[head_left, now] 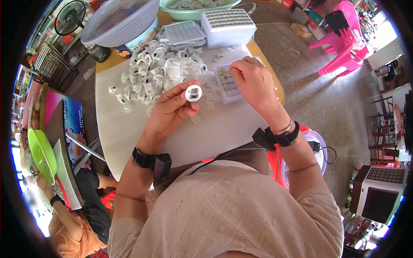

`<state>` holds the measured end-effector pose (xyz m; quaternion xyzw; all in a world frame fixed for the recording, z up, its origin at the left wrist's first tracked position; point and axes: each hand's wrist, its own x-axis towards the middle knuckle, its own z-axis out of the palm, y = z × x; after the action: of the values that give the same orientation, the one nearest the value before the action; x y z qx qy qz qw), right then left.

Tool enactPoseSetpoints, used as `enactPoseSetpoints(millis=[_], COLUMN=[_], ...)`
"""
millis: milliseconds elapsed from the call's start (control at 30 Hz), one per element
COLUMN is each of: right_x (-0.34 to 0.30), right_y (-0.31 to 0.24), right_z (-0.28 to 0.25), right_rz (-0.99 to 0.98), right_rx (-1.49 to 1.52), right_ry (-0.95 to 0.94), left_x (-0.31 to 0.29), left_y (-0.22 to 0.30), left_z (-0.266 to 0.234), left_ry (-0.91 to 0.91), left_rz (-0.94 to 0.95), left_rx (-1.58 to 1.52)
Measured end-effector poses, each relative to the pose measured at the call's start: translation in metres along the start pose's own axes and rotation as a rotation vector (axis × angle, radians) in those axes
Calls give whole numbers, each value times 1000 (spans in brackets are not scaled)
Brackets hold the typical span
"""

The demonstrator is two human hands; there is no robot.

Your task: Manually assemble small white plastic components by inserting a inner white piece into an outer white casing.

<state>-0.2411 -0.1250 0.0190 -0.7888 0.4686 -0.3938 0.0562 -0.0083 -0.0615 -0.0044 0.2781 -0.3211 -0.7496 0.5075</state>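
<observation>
Wearing a beige knit top [215, 206], pinching a round white piece [193, 93] in the left hand [169, 111], left of the clear tray [233, 100]. Curling the right hand [256, 86] over the tray, grip impossible to tell. Facing a heap of white plastic parts [161, 69] farther left.

Open table below the middle, a crowded upper half.

Left of centre and between the forearms, a hand could pass over bare table [118, 129]. Across the upper middle, the pile of white plastic pieces [159, 71], the grey basket [122, 28] and the pale box [228, 36] barred the way; right of centre, the right hand [254, 86] partly blocked the shallow tray [230, 93].
</observation>
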Motion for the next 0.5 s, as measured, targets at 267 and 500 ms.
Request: enactPoseSetpoints(millis=[267, 500], right_x=[1, -7], right_y=[-6, -39], right_z=[11, -4], right_rz=[74, 259], right_rx=[8, 507], right_ry=[-90, -73], left_x=[-2, 0], left_y=[0, -2], left_z=[-3, -7], left_ry=[-58, -132], left_rz=[-5, -33], left_rx=[-30, -78])
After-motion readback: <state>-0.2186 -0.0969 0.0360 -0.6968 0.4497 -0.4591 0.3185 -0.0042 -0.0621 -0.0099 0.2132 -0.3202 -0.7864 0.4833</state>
